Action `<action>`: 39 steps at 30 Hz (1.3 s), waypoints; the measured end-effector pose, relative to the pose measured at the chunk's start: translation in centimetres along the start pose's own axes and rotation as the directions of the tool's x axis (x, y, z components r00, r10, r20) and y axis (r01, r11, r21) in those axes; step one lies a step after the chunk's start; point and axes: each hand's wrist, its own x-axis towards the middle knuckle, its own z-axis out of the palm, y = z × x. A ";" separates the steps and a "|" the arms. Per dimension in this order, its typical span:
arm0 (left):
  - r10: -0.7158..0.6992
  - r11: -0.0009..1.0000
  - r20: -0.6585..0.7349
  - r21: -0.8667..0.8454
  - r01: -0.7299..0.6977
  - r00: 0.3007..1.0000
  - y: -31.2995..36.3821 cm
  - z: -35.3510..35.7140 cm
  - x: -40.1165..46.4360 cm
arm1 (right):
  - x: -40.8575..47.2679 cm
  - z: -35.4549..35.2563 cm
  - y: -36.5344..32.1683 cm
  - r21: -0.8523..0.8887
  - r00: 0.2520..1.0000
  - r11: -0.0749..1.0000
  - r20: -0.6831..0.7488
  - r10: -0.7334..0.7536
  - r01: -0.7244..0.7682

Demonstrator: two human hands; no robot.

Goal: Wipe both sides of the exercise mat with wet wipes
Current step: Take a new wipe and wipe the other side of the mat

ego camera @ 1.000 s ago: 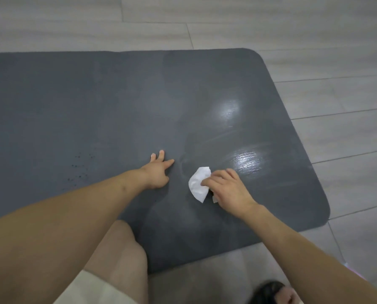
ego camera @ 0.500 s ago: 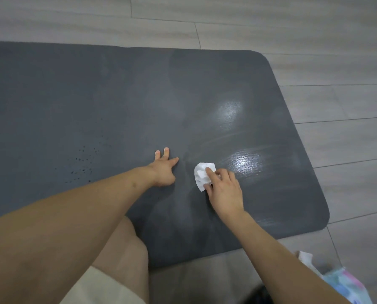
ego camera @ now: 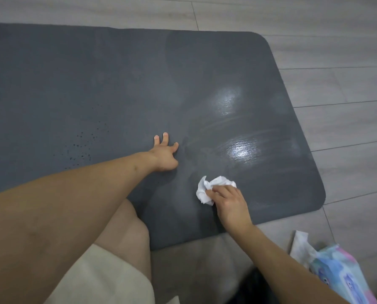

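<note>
Exercise mat (ego camera: 95,84) lies flat on floor. Right hand (ego camera: 230,204) grips crumpled wet wipe (ego camera: 209,189), now drawn back toward mat's near edge. Left hand (ego camera: 164,155) stays flat, fingers spread on mat. Wipes pack (ego camera: 341,273) beside mat's near corner

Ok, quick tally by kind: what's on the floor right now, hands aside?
Exercise mat: 1
Crumpled wet wipe, under the right hand on the mat: 1
Pack of wipes, one sheet poking out, on the floor beside the mat: 1
Total: 3
</note>
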 end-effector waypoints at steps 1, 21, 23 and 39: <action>0.000 1.000 -0.005 -0.001 0.000 1.000 0.0 0.1 -0.1 | -1.8 -0.2 -0.2 0.015 1.000 1.000 -0.001 -0.025 0.025; 0.124 0.992 -0.665 0.083 -0.092 0.736 -4.4 0.5 2.3 | 2.6 2.3 0.7 0.158 0.992 0.979 -0.034 -0.122 0.126; 0.142 0.990 -0.706 0.107 -0.094 0.694 -5.3 -0.8 4.0 | 6.1 3.1 1.3 0.166 0.991 0.978 -0.054 -0.120 0.128; -0.159 0.986 -0.837 -0.107 0.129 0.524 -5.3 -15.9 19.5 | 41.8 9.1 8.7 0.129 0.954 0.951 -0.148 -0.260 0.280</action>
